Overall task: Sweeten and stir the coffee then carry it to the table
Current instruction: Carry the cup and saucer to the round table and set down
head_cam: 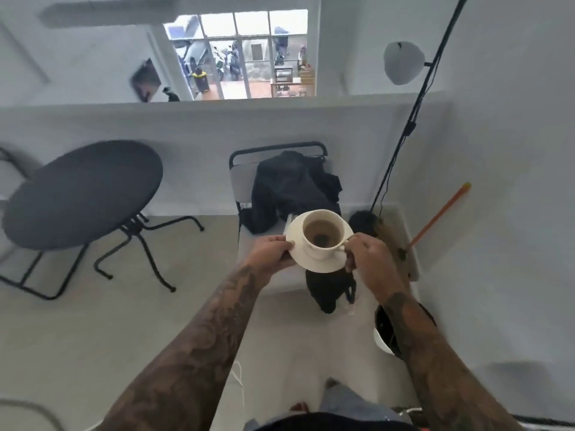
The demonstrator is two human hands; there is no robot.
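You're carrying now: left hand (273,251) pinches the saucer (323,265) rim, right hand (370,255) pinches the cup (322,233) handle; round table (84,194) unreached.

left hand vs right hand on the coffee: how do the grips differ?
The left hand grips the saucer at its left rim, thumb on top; the right hand pinches the handle of the cup. The left hand carries from below the rim, and the right hand steadies at the cup's side. Both are tattooed and hold the set in the air.
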